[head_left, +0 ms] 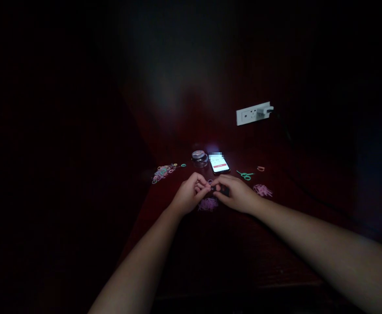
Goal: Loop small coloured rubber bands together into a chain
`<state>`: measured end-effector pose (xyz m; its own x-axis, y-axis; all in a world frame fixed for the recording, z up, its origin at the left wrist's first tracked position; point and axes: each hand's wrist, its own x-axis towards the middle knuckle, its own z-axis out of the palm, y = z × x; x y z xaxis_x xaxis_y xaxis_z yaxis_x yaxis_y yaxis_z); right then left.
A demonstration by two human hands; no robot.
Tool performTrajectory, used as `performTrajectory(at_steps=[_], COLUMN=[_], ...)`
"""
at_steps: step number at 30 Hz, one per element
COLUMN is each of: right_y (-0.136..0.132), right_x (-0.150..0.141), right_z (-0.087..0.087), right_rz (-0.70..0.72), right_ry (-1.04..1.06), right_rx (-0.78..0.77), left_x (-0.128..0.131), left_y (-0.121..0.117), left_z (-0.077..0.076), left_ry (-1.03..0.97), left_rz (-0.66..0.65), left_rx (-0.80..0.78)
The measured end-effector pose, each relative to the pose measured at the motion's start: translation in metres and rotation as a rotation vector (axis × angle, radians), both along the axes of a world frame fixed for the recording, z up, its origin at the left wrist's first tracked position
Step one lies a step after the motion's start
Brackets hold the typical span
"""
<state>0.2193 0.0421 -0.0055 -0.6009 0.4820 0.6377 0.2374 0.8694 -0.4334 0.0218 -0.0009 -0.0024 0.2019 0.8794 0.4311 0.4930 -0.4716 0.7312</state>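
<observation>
- Left hand [190,192]: thumb and fingertips pressed together; can't tell what's between them, too small and dark.
- Right hand [238,194]: pinching a dark object [224,190], tips close to the left's.
- Dark object sits inside the right-hand grip, over the table [191,248].
- Purple band pile [207,204]: just below both hands, near side.
- Pink band pile [262,190]: right of the right hand; green scissors [246,176] lie beyond it.
- Mixed-colour pile [163,172]: off to the left.
- Lidded jar [199,159] stands beside the lit phone [220,165], beyond the hands.

Behind the left hand [191,192] stands what seems a jar [200,160].
</observation>
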Motion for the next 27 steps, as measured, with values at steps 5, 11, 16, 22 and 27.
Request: performTrajectory(at_steps=[5, 11, 16, 22, 27], right_y=[0.0004, 0.0025, 0.0031, 0.0037, 0.0035], right_x=[0.0002, 0.0001, 0.0008, 0.0017, 0.0014], right_z=[0.0014, -0.0009, -0.0017, -0.0022, -0.0019], right_rz=[0.010, 0.012, -0.004, -0.012, -0.016], right_ry=[0.021, 0.011, 0.021, 0.020, 0.027], right_rx=[0.022, 0.003, -0.021, -0.025, -0.027], left_x=[-0.0002, 0.0028, 0.0032, -0.0005, -0.0001], left_y=[-0.0017, -0.0008, -0.0028, -0.0014, -0.0009], left_z=[0.0037, 0.0018, 0.0028, -0.0013, -0.0004], left_ry=[0.030, 0.013, 0.048, 0.166, 0.153], left_rz=[0.032, -0.018, -0.009, 0.002, -0.006], left_rx=[0.054, 0.058, 0.102, 0.157, 0.191])
